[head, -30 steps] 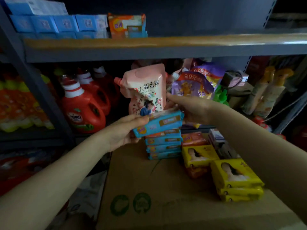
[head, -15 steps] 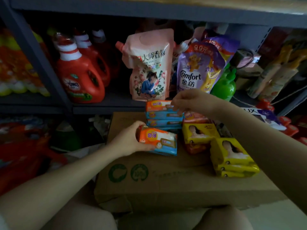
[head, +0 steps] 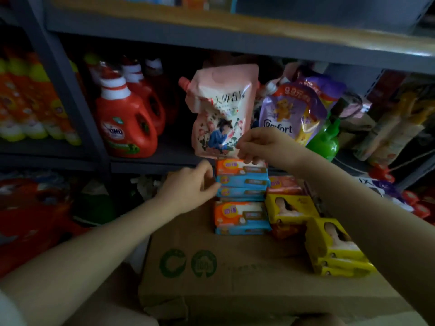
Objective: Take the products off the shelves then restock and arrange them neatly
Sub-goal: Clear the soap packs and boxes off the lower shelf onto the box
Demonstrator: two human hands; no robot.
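Our left hand [head: 190, 190] has let go of the orange-and-blue wrapped soap pack [head: 240, 214], now lying on the brown cardboard box [head: 211, 267] in front of the taller soap stack [head: 242, 182]. That hand, fingers loosely curled, touches the stack's side; our right hand [head: 256, 147] pinches its top pack, apparently squaring it.

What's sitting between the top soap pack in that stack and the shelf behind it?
The pink refill pouch stands at the shelf's front edge directly behind the soap stack; the right hand is on the top pack.
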